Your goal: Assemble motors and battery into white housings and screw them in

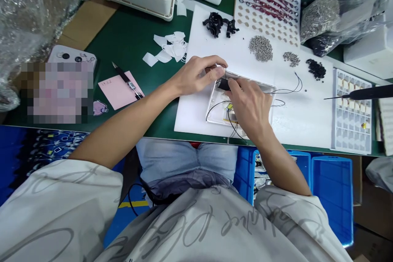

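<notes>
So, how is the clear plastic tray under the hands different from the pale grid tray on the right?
The clear plastic tray is see-through and open, while the pale grid tray is divided into many small compartments. The clear tray carries black wires; the grid tray holds small pale pieces. The left hand and right hand are over the clear tray, not the grid tray. Both are rectangular and lie flat.

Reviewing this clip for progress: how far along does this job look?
It looks partway. Done: thin black wires already lie in the clear plastic case. In hand: the left hand and right hand grip a small black part at the case. Left: silver pieces and black pieces lie piled on the white board.
</notes>
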`<action>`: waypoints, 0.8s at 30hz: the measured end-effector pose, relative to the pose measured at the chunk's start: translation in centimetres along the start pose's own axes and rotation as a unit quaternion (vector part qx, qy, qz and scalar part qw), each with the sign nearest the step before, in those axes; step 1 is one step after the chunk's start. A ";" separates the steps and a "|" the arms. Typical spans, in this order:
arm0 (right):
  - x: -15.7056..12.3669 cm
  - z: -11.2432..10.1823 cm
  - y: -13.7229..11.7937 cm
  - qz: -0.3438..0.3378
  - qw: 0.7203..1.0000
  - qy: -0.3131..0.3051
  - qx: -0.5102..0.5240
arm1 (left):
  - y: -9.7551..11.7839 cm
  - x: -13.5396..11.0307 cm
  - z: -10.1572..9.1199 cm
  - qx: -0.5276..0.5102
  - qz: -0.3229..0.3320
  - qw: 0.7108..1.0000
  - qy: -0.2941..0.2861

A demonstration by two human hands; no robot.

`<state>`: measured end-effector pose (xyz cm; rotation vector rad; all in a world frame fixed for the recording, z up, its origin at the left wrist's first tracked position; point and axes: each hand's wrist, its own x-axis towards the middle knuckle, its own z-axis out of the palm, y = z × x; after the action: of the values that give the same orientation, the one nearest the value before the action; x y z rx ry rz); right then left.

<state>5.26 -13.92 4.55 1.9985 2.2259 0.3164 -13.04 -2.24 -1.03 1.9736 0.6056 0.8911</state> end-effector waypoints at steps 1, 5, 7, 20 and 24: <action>0.0 0.2 0.2 -0.010 1.000 0.007 0.000 | 0.0 0.0 0.0 0.002 0.003 1.000 -0.003; -0.6 0.9 0.9 -0.040 0.999 0.031 0.013 | -0.2 0.0 0.1 0.018 0.013 1.000 -0.004; -0.8 1.1 0.8 -0.035 0.998 0.037 0.022 | -0.2 0.0 0.1 0.020 0.013 1.000 -0.005; 0.0 -0.2 -0.9 -0.034 0.998 0.035 -0.046 | 0.1 0.1 0.2 0.036 0.020 0.999 -0.010; 0.7 -1.0 -1.0 -0.041 0.997 -0.035 -0.048 | 0.3 0.2 0.2 0.037 0.020 0.999 -0.018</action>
<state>4.00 -13.40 5.36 1.8364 2.1981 0.3321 -12.73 -2.40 -0.79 2.0710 0.5875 0.8664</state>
